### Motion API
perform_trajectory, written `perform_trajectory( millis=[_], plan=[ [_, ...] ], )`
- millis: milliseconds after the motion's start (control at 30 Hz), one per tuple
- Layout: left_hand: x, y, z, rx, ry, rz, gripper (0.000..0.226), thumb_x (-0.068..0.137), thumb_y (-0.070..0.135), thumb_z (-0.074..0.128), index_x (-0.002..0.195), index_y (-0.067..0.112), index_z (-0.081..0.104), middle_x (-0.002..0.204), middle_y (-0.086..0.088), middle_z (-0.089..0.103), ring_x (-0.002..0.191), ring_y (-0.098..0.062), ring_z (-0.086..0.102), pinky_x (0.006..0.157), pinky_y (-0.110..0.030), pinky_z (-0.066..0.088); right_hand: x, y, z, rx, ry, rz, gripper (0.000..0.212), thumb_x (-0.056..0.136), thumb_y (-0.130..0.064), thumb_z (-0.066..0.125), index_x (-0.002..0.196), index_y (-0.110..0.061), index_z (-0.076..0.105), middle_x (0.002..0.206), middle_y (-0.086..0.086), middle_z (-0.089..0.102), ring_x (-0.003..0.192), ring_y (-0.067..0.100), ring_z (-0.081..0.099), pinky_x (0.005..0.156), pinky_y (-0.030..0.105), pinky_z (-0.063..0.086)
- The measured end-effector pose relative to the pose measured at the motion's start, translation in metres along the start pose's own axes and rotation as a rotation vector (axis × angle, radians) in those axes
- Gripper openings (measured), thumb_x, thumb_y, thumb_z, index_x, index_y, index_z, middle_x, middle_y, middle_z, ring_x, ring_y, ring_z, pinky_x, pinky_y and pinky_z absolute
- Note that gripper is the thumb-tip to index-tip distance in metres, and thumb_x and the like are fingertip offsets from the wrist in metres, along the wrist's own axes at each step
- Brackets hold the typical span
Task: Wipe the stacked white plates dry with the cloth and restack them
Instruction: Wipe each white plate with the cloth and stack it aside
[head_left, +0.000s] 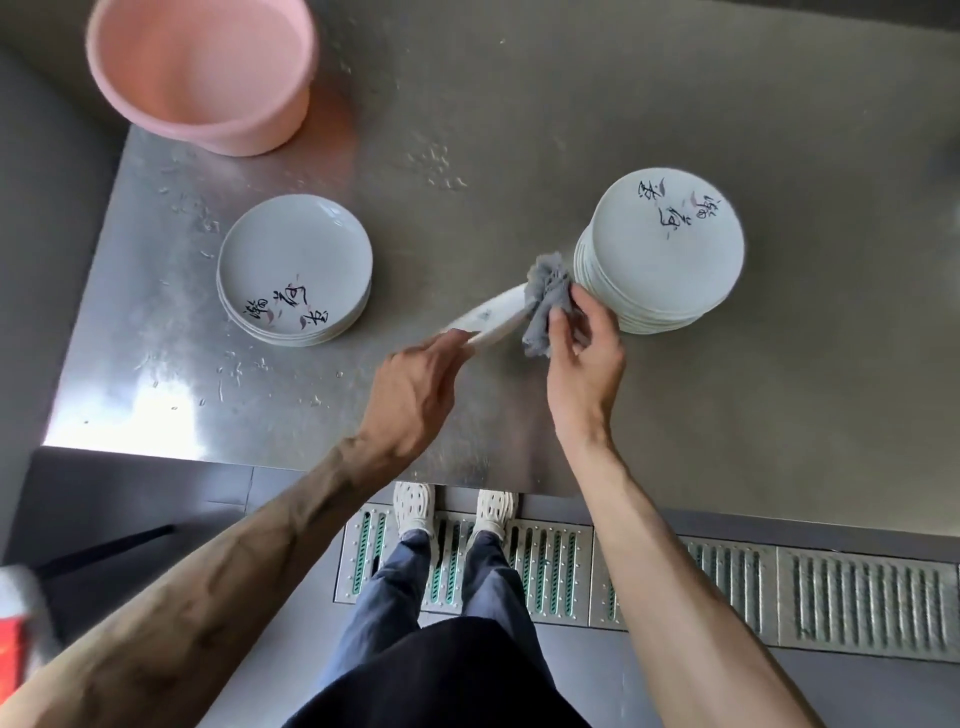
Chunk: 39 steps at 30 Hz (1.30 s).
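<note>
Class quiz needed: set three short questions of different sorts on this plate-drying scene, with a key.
1. True or false: the left hand holds the cloth.
2. The taller plate stack stands on the person's: A) left B) right C) lap.
3. Fill in: the bucket on the table is ____.
Key: 1 false, the right hand grips it while the left hand holds a plate; 2 B; 3 pink.

bare steel table (519, 130) is lying open between the low plate stack (294, 260) at centre left and the tall plate stack (667, 244) at centre right. a pink bucket (202, 78) is blocking the upper left. the held plate (491, 318) and cloth (545, 301) are crowding the gap's lower end.
</note>
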<state>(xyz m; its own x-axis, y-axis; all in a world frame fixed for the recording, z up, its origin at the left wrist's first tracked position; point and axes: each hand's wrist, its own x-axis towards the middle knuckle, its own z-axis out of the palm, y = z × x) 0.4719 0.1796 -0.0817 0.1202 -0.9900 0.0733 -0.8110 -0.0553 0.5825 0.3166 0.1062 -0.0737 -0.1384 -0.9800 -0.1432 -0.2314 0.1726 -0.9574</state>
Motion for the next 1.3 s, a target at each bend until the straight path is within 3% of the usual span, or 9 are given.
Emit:
perform_trajectory(
  millis=[100, 200, 267, 400, 600, 900, 1000, 1167, 1300],
  plan=[
    [0.0, 0.013, -0.014, -0.358, -0.023, -0.193, 0.038, 0.105, 0.035, 0.048, 0.083, 0.004, 0.056, 0.061, -0.009, 0.045, 0.056, -0.019, 0.038, 0.053, -0.038, 0.029, -0.009, -0.023, 0.002, -0.218, -0.158, -0.37, 0.034, 0.096, -0.005, 0.066, 0.13, -0.008, 0.067, 0.123, 0.003, 0.063, 0.114, 0.017, 0.062, 0.102, 0.029, 0.05],
    [-0.004, 0.022, -0.03, -0.758, -0.093, -0.301, 0.041, 0.104, 0.035, 0.05, 0.096, -0.002, 0.066, 0.077, -0.02, 0.061, 0.073, -0.018, 0.049, 0.066, -0.04, 0.042, -0.017, -0.033, 0.002, -0.386, -0.309, -0.661, 0.035, 0.099, -0.007, 0.063, 0.134, -0.011, 0.066, 0.131, 0.0, 0.062, 0.12, 0.018, 0.058, 0.108, 0.025, 0.043],
    [-0.009, 0.024, -0.037, -0.916, -0.086, -0.368, 0.036, 0.106, 0.028, 0.052, 0.11, -0.004, 0.07, 0.095, -0.027, 0.071, 0.085, -0.021, 0.06, 0.079, -0.046, 0.052, -0.006, -0.039, 0.0, -0.409, -0.285, -0.662, 0.033, 0.1, -0.007, 0.062, 0.133, -0.008, 0.066, 0.13, 0.002, 0.065, 0.12, 0.02, 0.059, 0.107, 0.025, 0.043],
    [-0.013, 0.024, -0.044, -1.041, -0.024, -0.493, 0.031, 0.105, 0.022, 0.053, 0.114, -0.001, 0.071, 0.097, -0.013, 0.074, 0.089, -0.017, 0.067, 0.083, -0.038, 0.061, 0.015, -0.052, -0.006, -0.425, -0.23, -0.418, 0.033, 0.099, -0.008, 0.061, 0.132, -0.009, 0.066, 0.124, 0.006, 0.069, 0.114, 0.025, 0.064, 0.102, 0.035, 0.048],
    [-0.013, 0.018, -0.045, -1.129, -0.047, -0.517, 0.03, 0.107, 0.02, 0.05, 0.114, -0.001, 0.07, 0.1, -0.017, 0.072, 0.091, -0.02, 0.067, 0.081, -0.034, 0.058, -0.017, -0.063, 0.009, -0.458, -0.411, -0.734, 0.035, 0.099, -0.009, 0.062, 0.133, -0.012, 0.068, 0.132, -0.002, 0.065, 0.119, 0.018, 0.058, 0.108, 0.025, 0.043],
    [-0.025, 0.005, -0.044, -1.2, -0.018, -0.542, 0.037, 0.108, 0.029, 0.05, 0.121, 0.0, 0.069, 0.11, -0.019, 0.072, 0.1, -0.027, 0.067, 0.094, -0.049, 0.058, 0.022, -0.045, -0.02, -0.373, -0.242, 0.019, 0.015, 0.094, -0.009, 0.057, 0.1, -0.008, 0.071, 0.089, 0.014, 0.071, 0.078, 0.021, 0.058, 0.075, 0.032, 0.049],
    [-0.026, 0.007, -0.041, -1.239, -0.035, -0.557, 0.036, 0.107, 0.028, 0.049, 0.12, 0.001, 0.07, 0.109, -0.017, 0.072, 0.1, -0.026, 0.068, 0.093, -0.047, 0.058, 0.017, -0.043, -0.025, -0.326, -0.18, 0.099, 0.015, 0.094, -0.01, 0.057, 0.098, -0.004, 0.07, 0.091, 0.02, 0.07, 0.077, 0.016, 0.058, 0.074, 0.029, 0.046],
    [-0.02, 0.013, -0.039, -1.269, -0.055, -0.56, 0.033, 0.106, 0.026, 0.051, 0.117, 0.003, 0.072, 0.108, -0.015, 0.073, 0.099, -0.024, 0.068, 0.089, -0.041, 0.06, 0.01, -0.076, 0.0, -0.463, -0.269, -0.319, 0.033, 0.095, -0.01, 0.063, 0.125, -0.018, 0.072, 0.12, -0.002, 0.072, 0.11, 0.018, 0.064, 0.096, 0.025, 0.046],
    [-0.018, 0.015, -0.04, -1.301, -0.048, -0.576, 0.029, 0.105, 0.026, 0.053, 0.109, 0.005, 0.073, 0.105, -0.016, 0.073, 0.094, -0.022, 0.069, 0.082, -0.034, 0.058, -0.013, -0.082, 0.013, -0.535, -0.502, -0.67, 0.034, 0.093, -0.005, 0.065, 0.125, -0.014, 0.072, 0.124, -0.001, 0.07, 0.113, 0.023, 0.06, 0.104, 0.024, 0.04]
  ],
)
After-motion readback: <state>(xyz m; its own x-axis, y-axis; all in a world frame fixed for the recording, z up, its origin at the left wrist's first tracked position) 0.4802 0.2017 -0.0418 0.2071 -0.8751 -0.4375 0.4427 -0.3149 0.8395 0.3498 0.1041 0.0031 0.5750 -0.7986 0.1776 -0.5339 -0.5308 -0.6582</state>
